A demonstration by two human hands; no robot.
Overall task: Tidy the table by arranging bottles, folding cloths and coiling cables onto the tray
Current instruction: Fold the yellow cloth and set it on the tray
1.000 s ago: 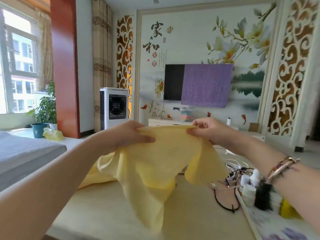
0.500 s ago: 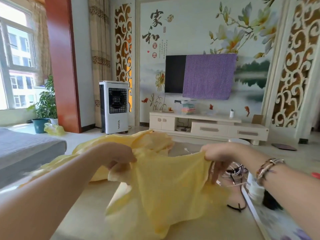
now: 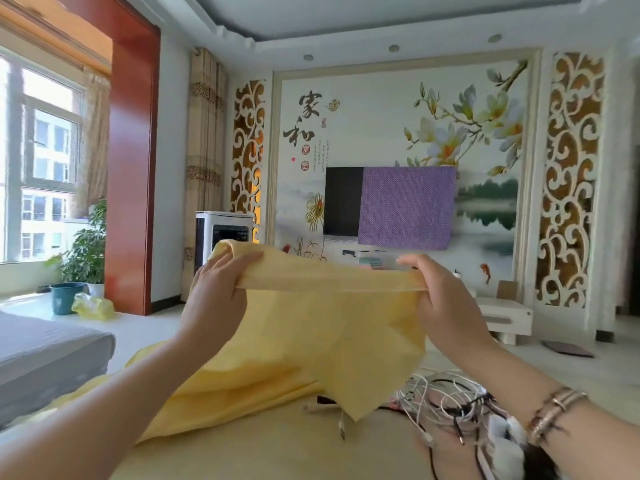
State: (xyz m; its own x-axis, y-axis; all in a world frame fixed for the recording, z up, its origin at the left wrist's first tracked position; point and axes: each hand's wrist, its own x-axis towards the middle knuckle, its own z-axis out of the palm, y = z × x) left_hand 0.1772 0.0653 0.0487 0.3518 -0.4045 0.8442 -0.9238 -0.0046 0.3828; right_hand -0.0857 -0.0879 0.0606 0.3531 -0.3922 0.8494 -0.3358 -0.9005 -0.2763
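Aloft, your left hand [image 3: 218,292] and right hand [image 3: 445,303] pinch the yellow cloth [image 3: 311,341], which screens the tangled cables [image 3: 446,407] on the tabletop [image 3: 277,452].

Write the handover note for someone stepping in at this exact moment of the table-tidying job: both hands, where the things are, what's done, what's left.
Left hand and right hand each grip one end of the yellow cloth, stretched between them in the air; its lower part drapes onto the table.
Cables lie tangled on the table at the right, below the right forearm.
Bottles show at the lower right, blurred; the tray cannot be made out.
Done: cloth picked up and spread.
Left: fold the cloth, coil the cables, put everything on the tray.
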